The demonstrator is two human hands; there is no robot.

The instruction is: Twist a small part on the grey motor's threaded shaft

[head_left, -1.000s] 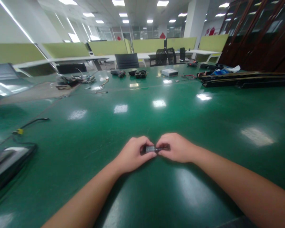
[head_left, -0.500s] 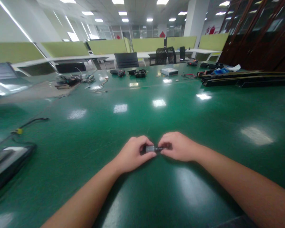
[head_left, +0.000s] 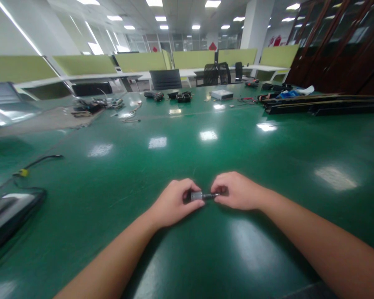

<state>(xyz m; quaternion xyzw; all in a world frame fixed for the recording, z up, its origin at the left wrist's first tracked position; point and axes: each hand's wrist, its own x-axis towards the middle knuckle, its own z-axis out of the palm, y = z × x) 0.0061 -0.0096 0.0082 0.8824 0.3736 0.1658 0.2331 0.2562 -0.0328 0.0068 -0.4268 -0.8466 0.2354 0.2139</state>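
Observation:
A small grey cylinder [head_left: 196, 195] with a narrower dark shaft [head_left: 209, 195] lies level between my two hands, low over the green tabletop [head_left: 180, 158]. Its exact kind is too small and blurred to tell. My left hand [head_left: 177, 203] is closed round the cylinder, thumb at the near side and fingers at the far side, hiding its left end. From the right, my right hand [head_left: 235, 192] pinches at the shaft's thin tip with thumb and curled fingers. Whether a separate small piece sits inside that pinch is hidden.
At left lie a dark-edged device [head_left: 15, 216] and a black cable [head_left: 46, 158] with a yellow piece. Along the far side are tangled wires [head_left: 99, 104], black parts [head_left: 183, 96], a silver box [head_left: 222, 95] and long black bars [head_left: 318, 104].
My right hand has shifted slightly right, away from the left hand, and more of the dark shaft shows between them. The left hand keeps its hold on the cylinder.

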